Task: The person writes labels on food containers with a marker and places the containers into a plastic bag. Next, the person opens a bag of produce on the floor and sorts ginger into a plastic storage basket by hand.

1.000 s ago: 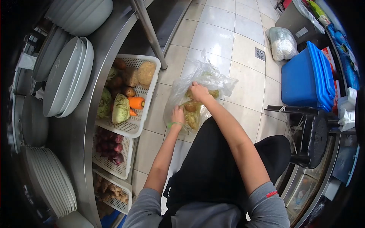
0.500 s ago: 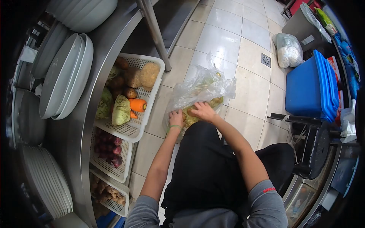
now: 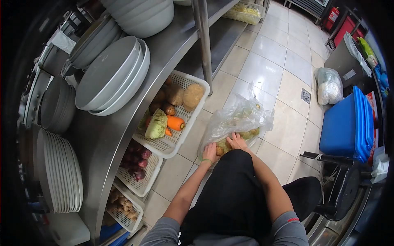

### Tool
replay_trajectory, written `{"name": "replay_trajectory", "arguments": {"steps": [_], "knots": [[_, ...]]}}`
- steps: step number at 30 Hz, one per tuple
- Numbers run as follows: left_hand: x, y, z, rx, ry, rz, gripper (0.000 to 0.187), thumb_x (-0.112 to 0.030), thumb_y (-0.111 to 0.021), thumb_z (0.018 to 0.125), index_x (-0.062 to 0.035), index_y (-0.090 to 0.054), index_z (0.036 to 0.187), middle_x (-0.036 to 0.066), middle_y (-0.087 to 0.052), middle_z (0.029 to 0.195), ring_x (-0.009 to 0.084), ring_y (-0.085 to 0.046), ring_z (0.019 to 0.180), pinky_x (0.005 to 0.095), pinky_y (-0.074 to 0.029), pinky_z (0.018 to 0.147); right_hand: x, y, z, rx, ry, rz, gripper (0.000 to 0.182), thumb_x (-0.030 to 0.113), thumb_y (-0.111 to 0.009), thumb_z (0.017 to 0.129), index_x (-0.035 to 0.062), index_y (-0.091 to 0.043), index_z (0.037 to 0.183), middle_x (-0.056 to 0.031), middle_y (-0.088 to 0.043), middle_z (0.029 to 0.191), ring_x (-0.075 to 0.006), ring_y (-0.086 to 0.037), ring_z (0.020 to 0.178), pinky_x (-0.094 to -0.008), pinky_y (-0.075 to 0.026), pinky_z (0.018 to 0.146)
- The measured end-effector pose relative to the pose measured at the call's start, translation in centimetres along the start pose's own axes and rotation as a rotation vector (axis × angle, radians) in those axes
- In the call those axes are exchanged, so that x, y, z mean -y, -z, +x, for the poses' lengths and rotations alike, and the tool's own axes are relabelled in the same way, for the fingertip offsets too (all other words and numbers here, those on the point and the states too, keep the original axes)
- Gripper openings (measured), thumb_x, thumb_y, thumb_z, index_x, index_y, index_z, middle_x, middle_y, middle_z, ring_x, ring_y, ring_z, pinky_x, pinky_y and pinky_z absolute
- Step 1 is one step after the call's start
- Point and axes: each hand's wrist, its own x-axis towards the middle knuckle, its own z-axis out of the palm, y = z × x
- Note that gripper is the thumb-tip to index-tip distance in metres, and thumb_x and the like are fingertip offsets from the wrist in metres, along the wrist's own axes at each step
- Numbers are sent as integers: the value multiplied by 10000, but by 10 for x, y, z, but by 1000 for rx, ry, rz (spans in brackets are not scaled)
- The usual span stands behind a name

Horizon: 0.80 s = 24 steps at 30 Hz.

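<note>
A clear plastic bag [image 3: 232, 117] lies on the floor in front of my knees, holding several yellow-brown, roundish vegetables that look like potatoes [image 3: 220, 150]; the film blurs their kind. At the bag's near left edge, my left hand [image 3: 210, 152] has its fingers curled on the plastic. Close to its right, my right hand [image 3: 237, 142] grips the near edge of the bag, its fingers bent over the film beside the vegetables. My fingertips are partly hidden by plastic and produce.
Left, under a steel counter [image 3: 164, 74], are a white basket [image 3: 180, 141] of cabbage, carrots and brown roots, a basket of red onions [image 3: 141, 186] and one of ginger [image 3: 137, 221]. Plates [image 3: 113, 74] stand above. Right are a blue bin [image 3: 342, 123] and a black stool [image 3: 347, 188].
The view has shifted left and upward, so the bag and hands appear farther right and lower. Both hands stay at the near edge of the bag.
</note>
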Motion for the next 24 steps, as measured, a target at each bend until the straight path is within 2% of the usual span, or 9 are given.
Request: {"name": "replay_trajectory", "arguments": {"steps": [3, 6, 9, 14, 17, 18, 20, 21, 24], "knots": [[10, -7, -2, -75, 32, -186, 575, -114, -754, 512, -72, -432, 988, 115, -497, 969, 315, -504, 932, 369, -465, 773, -4, -6, -6, 72, 31, 82, 337, 233, -496, 778, 185, -469, 1110, -183, -454, 1037, -354, -498, 952, -415, -484, 695], [25, -16, -3, -26, 65, -681, 539, -47, -722, 553, -72, -418, 997, 83, -499, 961, 239, -519, 923, 321, -454, 788, -10, 5, -16, 76, 30, 134, 354, 202, -504, 752, 158, -463, 1101, -196, -473, 1039, -364, -499, 965, -405, -486, 717], [-24, 56, -28, -42, 80, -1120, 522, -2, -700, 586, -72, -405, 1012, 50, -485, 985, 161, -498, 951, 283, -429, 813, -16, -2, -18, 65, 25, 164, 403, 203, -527, 741, 162, -444, 1132, -178, -475, 1032, -365, -495, 965, -412, -481, 727], [-80, 207, -20, -314, -191, -1184, 525, 18, -682, 626, -52, -401, 1064, 38, -466, 999, 149, -479, 986, 275, -398, 857, -15, 15, -24, 131, 12, 218, 436, 263, -530, 753, 174, -423, 1166, -192, -482, 1027, -375, -502, 968, -440, -467, 751], [-48, 253, 27, -543, -216, -1021, 519, 12, -632, 677, -43, -408, 1141, 49, -507, 1048, 161, -517, 933, 290, -440, 805, -15, 4, -20, 202, -127, 403, 494, 306, -521, 766, 179, -386, 1224, -238, -474, 1059, -399, -486, 1021, -461, -447, 791], [-68, 283, 33, -538, -62, -1073, 464, -4, -678, 656, -39, -481, 1075, 49, -533, 981, 147, -526, 887, 288, -430, 795, -23, -17, -18, 228, -106, 468, 505, 399, -457, 816, 181, -374, 1264, -258, -429, 1177, -409, -473, 1055, -445, -411, 861], [-32, 296, 77, -330, 324, -990, 332, -235, -639, 742, -59, -602, 1021, 59, -601, 948, 136, -559, 850, 275, -441, 740, -39, -82, 0, 235, -201, 663, 570, 531, -331, 830, 158, -409, 1254, -241, -399, 1246, -390, -444, 1103, -419, -352, 930], [-9, 291, 104, -209, 264, -1153, 417, -323, -604, 770, -55, -573, 1088, 43, -608, 982, 160, -561, 874, 305, -443, 748, -47, -115, 7, 232, -250, 760, 631, 596, -268, 837, 146, -427, 1249, -232, -385, 1280, -380, -430, 1127, -406, -322, 965], [83, 254, 191, -366, 264, -1064, 469, -306, -607, 773, -25, -531, 1141, 73, -587, 1045, 209, -539, 956, 348, -418, 825, -24, -6, -29, 107, -88, 614, 512, 474, -410, 844, 116, -404, 1210, -233, -533, 1067, -365, -509, 1036, -414, -384, 891]]}}
